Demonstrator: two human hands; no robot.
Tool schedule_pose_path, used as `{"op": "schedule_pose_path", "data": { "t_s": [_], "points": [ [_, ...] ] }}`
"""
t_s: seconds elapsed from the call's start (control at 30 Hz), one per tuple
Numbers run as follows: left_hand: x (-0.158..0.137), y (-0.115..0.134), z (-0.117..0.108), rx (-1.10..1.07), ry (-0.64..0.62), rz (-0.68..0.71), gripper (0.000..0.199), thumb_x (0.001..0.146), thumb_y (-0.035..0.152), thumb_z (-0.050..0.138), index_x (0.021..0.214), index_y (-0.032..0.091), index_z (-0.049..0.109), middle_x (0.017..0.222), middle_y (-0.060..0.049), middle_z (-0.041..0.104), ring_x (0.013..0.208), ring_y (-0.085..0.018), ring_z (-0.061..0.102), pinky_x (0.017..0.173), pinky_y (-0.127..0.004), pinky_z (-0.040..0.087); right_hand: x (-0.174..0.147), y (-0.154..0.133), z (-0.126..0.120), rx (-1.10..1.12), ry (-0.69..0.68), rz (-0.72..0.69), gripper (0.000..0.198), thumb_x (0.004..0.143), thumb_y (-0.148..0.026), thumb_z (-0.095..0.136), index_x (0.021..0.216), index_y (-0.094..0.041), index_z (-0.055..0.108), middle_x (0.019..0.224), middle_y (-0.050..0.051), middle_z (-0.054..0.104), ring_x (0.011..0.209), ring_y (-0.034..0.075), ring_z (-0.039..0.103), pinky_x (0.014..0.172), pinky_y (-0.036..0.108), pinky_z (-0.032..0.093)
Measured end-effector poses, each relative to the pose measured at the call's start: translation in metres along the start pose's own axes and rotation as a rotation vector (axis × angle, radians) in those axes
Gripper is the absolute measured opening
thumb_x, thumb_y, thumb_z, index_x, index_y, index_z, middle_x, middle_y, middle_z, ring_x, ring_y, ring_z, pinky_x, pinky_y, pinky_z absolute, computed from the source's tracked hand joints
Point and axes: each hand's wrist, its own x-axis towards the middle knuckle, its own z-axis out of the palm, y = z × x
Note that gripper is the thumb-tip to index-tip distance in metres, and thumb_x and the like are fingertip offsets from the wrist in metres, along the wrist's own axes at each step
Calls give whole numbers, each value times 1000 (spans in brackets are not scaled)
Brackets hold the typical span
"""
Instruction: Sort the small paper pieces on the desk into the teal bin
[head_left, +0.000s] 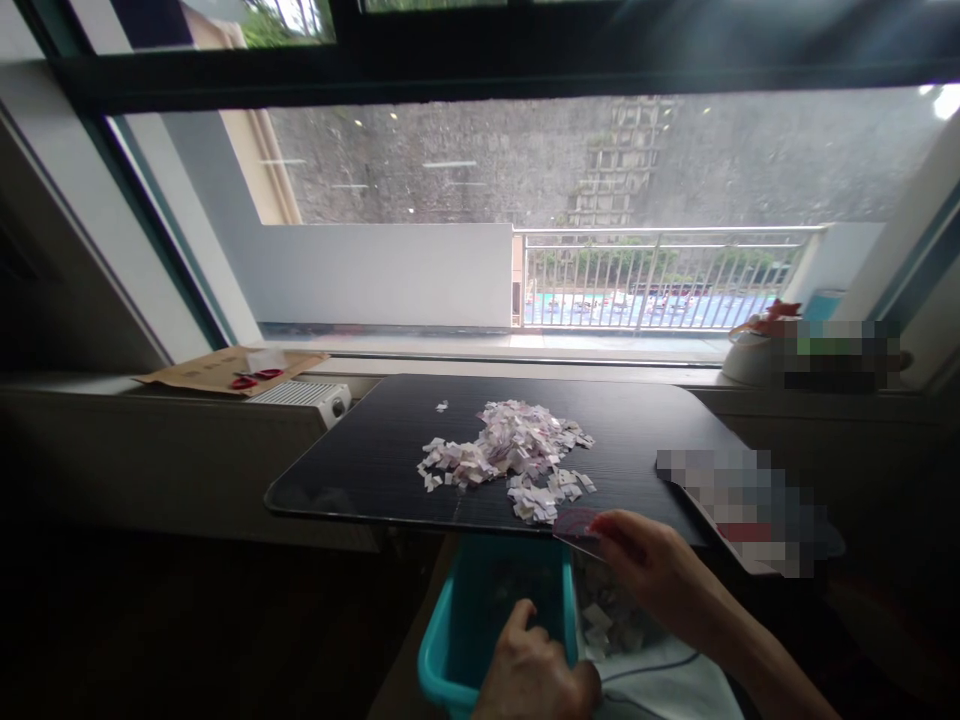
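Using the table (337,465) as reference (dark top, rounded corners). Paper scraps (517,440): loose heap mid-top, running toward the near edge; one small clump (442,406) sits apart, to the left of the heap near the far edge. Right hand (652,565) is at the table's near edge, pinching a thin clear sheet (574,530) with pinkish marks; the sheet's tip is right by the closest scraps. Left hand (536,665) is below the near edge, over the teal bin (429,665), index finger out, others curled; can't tell if it grips anything (palm side hidden). Bin is under the table's near edge. More scraps (598,625) lie below the table, right of the bin, beside pale cloth (675,680) with a dark line across it. Off the table's left far corner: radiator (300,398), then a brown envelope (199,372) with red scissors (259,378) on it. Pixelated item (739,505) overlaps the table's right side, can't identify. Window behind the table; railing (667,280) outside.
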Motion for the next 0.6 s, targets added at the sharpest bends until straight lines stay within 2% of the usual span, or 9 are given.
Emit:
{"op": "schedule_pose_path", "data": {
  "t_s": [0.17, 0.3, 0.47, 0.6],
  "points": [
    [-2, -3, 0, 5, 0, 9, 19, 76, 34, 63, 64, 20, 57, 54, 0, 62, 47, -13, 52, 77, -41, 40, 7, 0, 3, 6, 2, -36, 24, 86, -30, 44, 88, -20, 66, 76, 2, 68, 65, 15, 58, 59, 24, 42],
    [-13, -13, -1, 27, 45, -10, 18, 73, 34, 63, 63, 20, 57, 51, 1, 60, 46, -13, 51, 77, -39, 39, 27, -3, 7, -74, 45, -60, 27, 85, -28, 42, 92, -20, 68, 82, 3, 70, 69, 16, 60, 63, 25, 43],
    [-28, -20, -4, 44, 108, -65, 14, 72, 29, 64, 63, 21, 56, 48, 3, 58, 45, -13, 50, 73, -35, 41, 54, 3, 8, -148, 115, 6, 30, 84, -30, 42, 95, -18, 67, 83, 6, 70, 73, 19, 62, 65, 28, 43],
    [-32, -18, 3, 50, 85, -68, 19, 76, 29, 62, 61, 20, 54, 48, 3, 57, 44, -12, 49, 74, -35, 41, 59, 6, 3, -173, 115, -1, 29, 83, -29, 41, 94, -20, 67, 82, 5, 70, 71, 18, 62, 64, 27, 43]
  ]
}}
